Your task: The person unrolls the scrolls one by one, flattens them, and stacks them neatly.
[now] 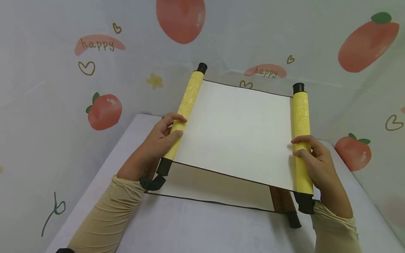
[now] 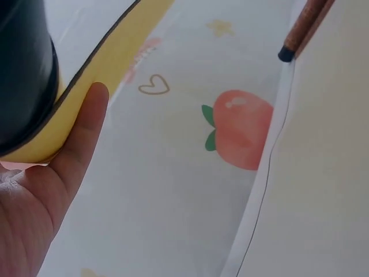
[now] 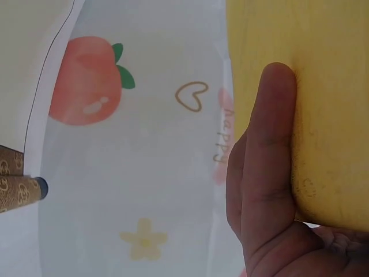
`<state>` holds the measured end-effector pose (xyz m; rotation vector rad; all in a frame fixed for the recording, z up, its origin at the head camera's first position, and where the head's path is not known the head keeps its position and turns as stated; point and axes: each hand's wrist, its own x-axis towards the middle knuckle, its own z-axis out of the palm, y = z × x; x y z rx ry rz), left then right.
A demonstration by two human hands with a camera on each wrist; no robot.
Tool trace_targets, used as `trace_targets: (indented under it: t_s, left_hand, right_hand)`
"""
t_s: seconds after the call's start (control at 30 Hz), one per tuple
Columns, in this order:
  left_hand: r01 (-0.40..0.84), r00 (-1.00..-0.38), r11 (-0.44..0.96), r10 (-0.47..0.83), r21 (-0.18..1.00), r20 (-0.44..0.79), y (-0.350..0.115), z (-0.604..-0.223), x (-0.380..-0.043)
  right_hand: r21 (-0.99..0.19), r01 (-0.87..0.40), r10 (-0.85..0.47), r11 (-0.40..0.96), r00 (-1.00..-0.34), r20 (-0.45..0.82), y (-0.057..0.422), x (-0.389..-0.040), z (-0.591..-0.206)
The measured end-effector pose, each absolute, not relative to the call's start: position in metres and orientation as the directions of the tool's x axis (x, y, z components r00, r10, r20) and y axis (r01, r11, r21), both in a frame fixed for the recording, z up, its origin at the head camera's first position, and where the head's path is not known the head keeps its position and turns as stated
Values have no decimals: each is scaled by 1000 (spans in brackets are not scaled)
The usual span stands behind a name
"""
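A partly unrolled hanging scroll (image 1: 235, 130), with a blank white sheet between two yellow rolls and black end knobs, is tilted up above the table. My left hand (image 1: 158, 137) grips its left roll, thumb in front. The right roll (image 1: 302, 116) is held by my right hand (image 1: 319, 161), thumb and index finger on its near face. In the left wrist view, a fingertip (image 2: 95, 98) touches the scroll's yellow backing. Fingers (image 3: 271, 133) lie along the yellow roll in the right wrist view.
Beneath it, a second scroll (image 1: 215, 188) with brown patterned rolls lies spread on the white table (image 1: 202, 228), mostly covered in the head view. Its brown roll (image 3: 20, 190) shows in the right wrist view. A fruit-printed curtain (image 1: 47, 105) stands behind the table.
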<state>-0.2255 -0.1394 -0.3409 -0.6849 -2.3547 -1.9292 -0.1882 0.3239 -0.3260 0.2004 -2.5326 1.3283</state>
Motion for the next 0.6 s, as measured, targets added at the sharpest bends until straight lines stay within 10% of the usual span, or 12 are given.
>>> trace_targets:
  t_s: [0.6]
  left_hand:
    - [337,-907,64,290,939,305,-134,-343,-224]
  right_hand:
    - [-769,-224,28,598,-954,300,323,-188,-328]
